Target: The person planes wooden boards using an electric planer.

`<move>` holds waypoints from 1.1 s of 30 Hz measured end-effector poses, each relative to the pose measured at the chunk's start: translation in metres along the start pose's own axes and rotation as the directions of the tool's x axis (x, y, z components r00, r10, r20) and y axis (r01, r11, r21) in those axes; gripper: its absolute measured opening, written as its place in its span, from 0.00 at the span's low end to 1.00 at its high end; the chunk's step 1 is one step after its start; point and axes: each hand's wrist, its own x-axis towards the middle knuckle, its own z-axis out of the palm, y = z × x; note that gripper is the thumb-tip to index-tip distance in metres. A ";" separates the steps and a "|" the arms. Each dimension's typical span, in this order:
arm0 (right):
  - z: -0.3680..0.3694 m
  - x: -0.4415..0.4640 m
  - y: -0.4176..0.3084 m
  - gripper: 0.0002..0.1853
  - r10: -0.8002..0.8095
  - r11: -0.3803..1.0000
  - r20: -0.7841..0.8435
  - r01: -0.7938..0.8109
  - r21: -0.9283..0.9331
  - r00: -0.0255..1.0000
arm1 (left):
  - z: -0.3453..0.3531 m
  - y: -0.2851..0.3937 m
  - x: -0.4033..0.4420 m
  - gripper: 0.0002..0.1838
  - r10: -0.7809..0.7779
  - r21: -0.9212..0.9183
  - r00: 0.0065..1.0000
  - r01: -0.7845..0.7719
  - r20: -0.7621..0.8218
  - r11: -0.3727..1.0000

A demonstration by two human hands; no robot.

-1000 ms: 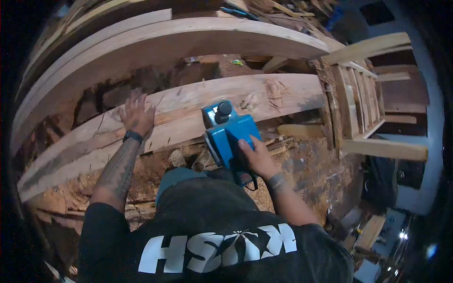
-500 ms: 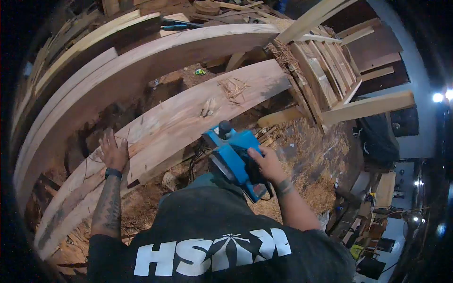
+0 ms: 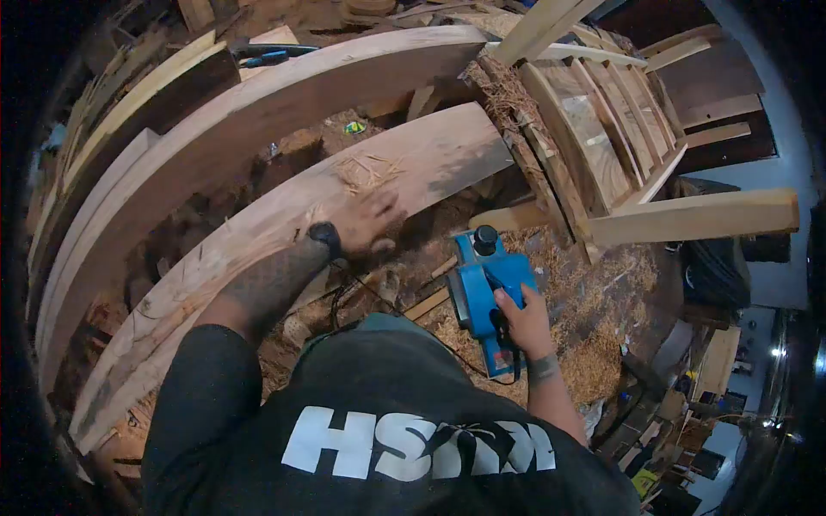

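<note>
1. Across my view, from lower left to upper right, runs the long plank [image 3: 211,267], its broad face up, with a dark stain near its right end.
2. Beyond its far edge, a second plank [image 3: 258,112] stands on its narrow side, a gap between the two.
3. Past the first plank's right end sits a wooden frame [image 3: 688,217] with a row of slats.
4. Over the floor on the near side of that end, wood shavings [image 3: 594,348] lie scattered.
5. My blue planer [image 3: 492,288] is off the plank, held near the near edge towards the right end, with its round black knob pointing away from me.
6. My left hand [image 3: 366,222] is open and blurred, over the near edge of the plank, just beside the curled shavings; I cannot tell whether it presses on the wood.
7. My right hand [image 3: 523,325] grips the planer by its rear handle, fingers closed round it.
8. Curled shavings [image 3: 368,172] lie in a small heap on the plank, nearer its right end.
9. On my left wrist is a dark watch [image 3: 324,239].
10. Between the two planks, down in the gap, lies a small yellow-green scrap [image 3: 354,127].
</note>
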 end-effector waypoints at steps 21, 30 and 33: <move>0.066 0.136 -0.042 0.21 -0.425 0.901 0.409 0.422 0.101 0.808 | -0.019 -0.069 -0.267 0.42 -0.920 -0.048 -0.243 0.970 -0.306 -0.240; 0.167 0.201 -0.098 0.22 -0.678 0.693 0.238 0.713 -0.110 0.696 | -0.046 -0.061 -0.246 0.38 -0.954 0.004 -0.224 0.973 -0.201 -0.230; 0.170 0.192 -0.128 0.22 -0.452 0.874 0.278 0.484 -0.055 0.848 | -0.042 -0.060 -0.247 0.38 -0.954 0.023 -0.208 0.976 -0.218 -0.219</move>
